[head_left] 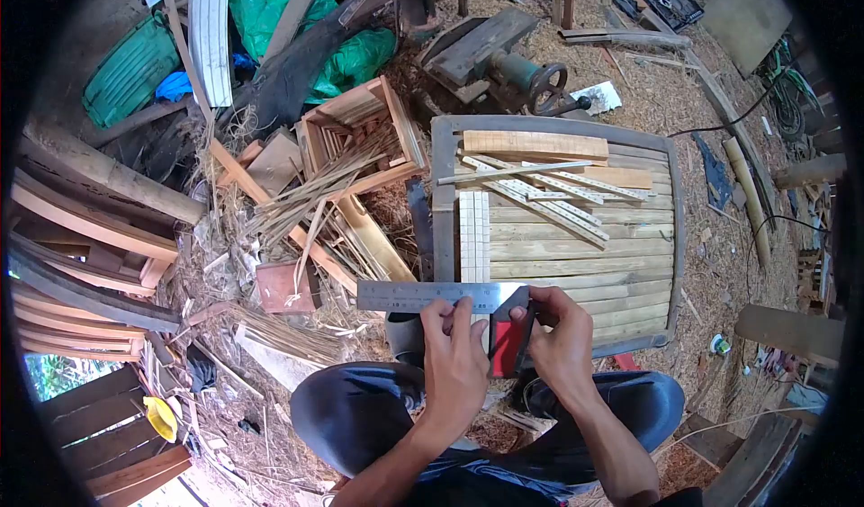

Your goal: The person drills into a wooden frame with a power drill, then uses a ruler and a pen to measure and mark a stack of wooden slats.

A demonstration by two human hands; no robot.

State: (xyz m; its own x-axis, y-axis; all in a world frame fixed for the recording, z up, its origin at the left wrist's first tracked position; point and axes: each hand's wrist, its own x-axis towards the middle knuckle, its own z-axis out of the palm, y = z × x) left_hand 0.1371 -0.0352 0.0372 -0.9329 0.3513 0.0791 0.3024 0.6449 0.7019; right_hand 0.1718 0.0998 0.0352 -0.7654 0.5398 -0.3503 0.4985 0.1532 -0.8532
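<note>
A steel try square (432, 296) with a black and red stock lies across the near edge of the slatted wooden panel (576, 278). My right hand (562, 340) is closed around the stock. With its fingers curled in, my left hand (453, 354) pinches the lower edge of the steel blade near the stock. Under the blade runs a row of pale wooden strips (473, 233) marked with crossing lines. Farther up the panel lie several thin strips with dark marks (549, 192) and a wider board (535, 145). My fingers hide part of the blade's lower edge.
Left of the panel stands a wooden crate (409, 125) with thin sticks (324, 183) piled over it. Beyond the panel is a metal vise (531, 75). Curved wooden pieces (90, 210) are stacked at the left. Shavings cover the ground.
</note>
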